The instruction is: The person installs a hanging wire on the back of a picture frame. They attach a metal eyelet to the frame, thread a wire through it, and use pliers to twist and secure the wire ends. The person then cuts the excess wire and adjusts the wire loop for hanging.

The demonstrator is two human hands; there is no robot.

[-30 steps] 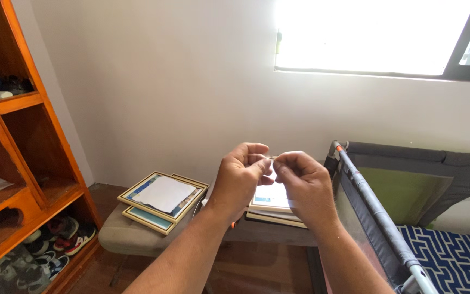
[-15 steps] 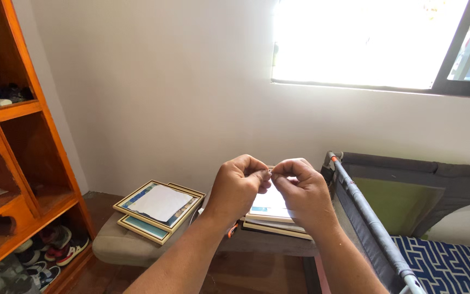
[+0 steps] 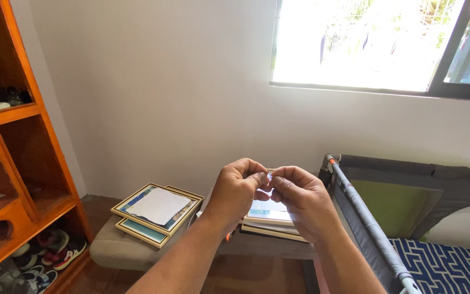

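My left hand [image 3: 236, 190] and my right hand [image 3: 298, 198] are raised together in front of me, fingertips pinched against each other around a very small object [image 3: 268, 176] that is too tiny to make out. Below the hands a stack of picture frames [image 3: 270, 220] lies on a padded bench [image 3: 121, 247]. A second stack of gold-edged frames [image 3: 156, 213] with a white sheet on top lies to the left on the same bench.
A wooden shelf unit [image 3: 12, 163] stands at the left with shoes [image 3: 55, 253] on its bottom level. A grey playpen [image 3: 409, 218] with a blue patterned mat is on the right. A bright window [image 3: 376, 43] is above on the white wall.
Both hands dropped slightly in view and stayed pinched together on the small object; the view shifted a little to the left and up.
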